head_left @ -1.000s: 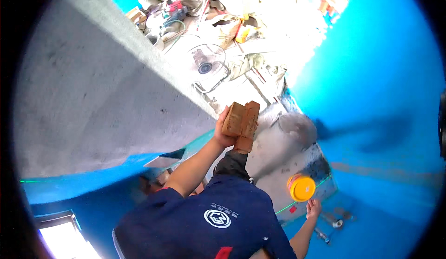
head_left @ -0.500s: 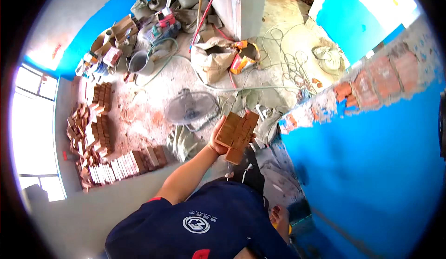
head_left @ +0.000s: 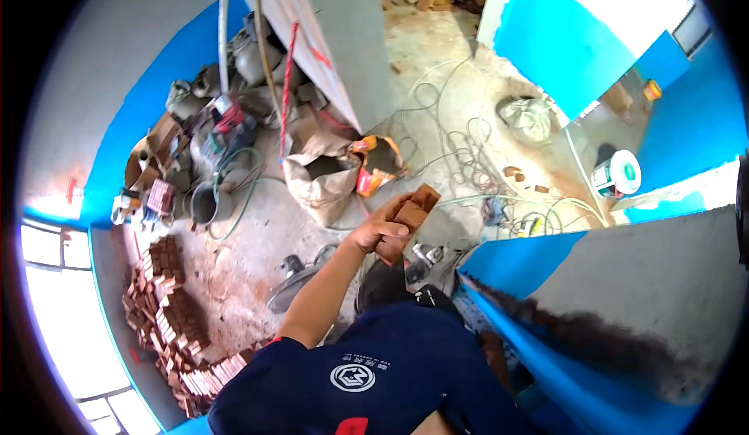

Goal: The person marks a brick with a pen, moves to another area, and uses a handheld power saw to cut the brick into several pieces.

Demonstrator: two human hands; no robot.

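Note:
My left hand (head_left: 381, 228) is closed around several small reddish-brown bricks (head_left: 412, 215), held together in front of my body. The thumb lies across one face and the bricks are seen partly edge-on, with uneven ends. Beside my right side, a dim skin-toned shape (head_left: 495, 351) shows in shadow, seemingly my right arm or hand; its fingers cannot be made out. Past the held bricks stand an open woven sack (head_left: 321, 189) of grey powder and an open orange-and-white bag (head_left: 382, 171).
Stacked bricks (head_left: 178, 318) line the floor at left by the window. A fan (head_left: 300, 283) stands left of my arm. Hoses and cables (head_left: 468, 154) coil across the floor. A bucket (head_left: 209, 205) stands near piled sacks. A blue-and-grey wall (head_left: 624, 294) rises close at right.
My view has swung right, showing a white bucket. The bricks have turned from face-on to nearly edge-on in my left hand. My right hand, visible before with a yellow thing near it, is now obscured.

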